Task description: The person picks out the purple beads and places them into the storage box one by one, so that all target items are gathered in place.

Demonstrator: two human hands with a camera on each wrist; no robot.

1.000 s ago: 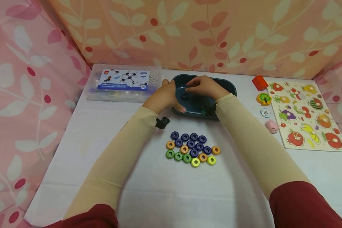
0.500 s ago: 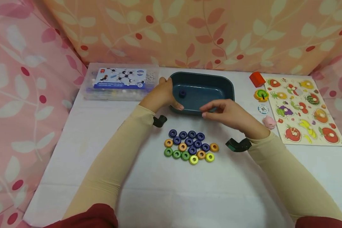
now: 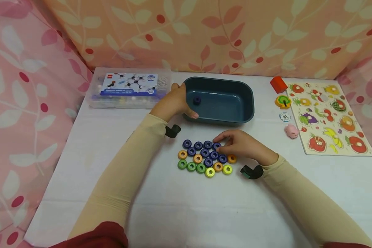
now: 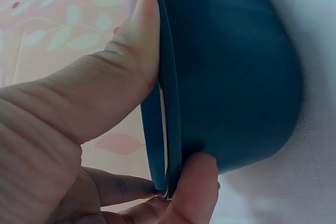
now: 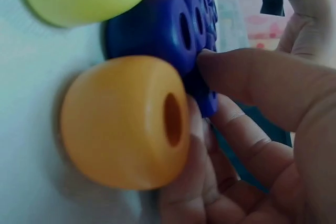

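Note:
In the head view my left hand (image 3: 173,102) grips the left end of a dark teal plastic tub (image 3: 221,121). The left wrist view has the thumb over the tub's rim (image 4: 169,72) and fingertips against its outer wall. One purple ring bead (image 3: 197,100) lies inside, toward the left. My right hand (image 3: 243,146) is at the upper right of the grouped beads, thumb and forefinger pinching a purple bead (image 3: 216,146) among them. Close to that hand in the right wrist view sits an orange bead (image 5: 123,124). Other purple beads (image 3: 205,153), green beads (image 3: 191,166) and yellow beads (image 3: 209,172) lie alongside.
A clear plastic case with a molecule-model label (image 3: 128,84) stands at the back left. To the right lie a red block (image 3: 278,84), a tree piece (image 3: 283,102), a round chip (image 3: 285,117), a pink pig figure (image 3: 291,131) and a fruit puzzle board (image 3: 331,120).
My right hand has come out of the tub and moved toward me to the grouped beads, where it now pinches a purple one. The left hand keeps its grip on the tub.

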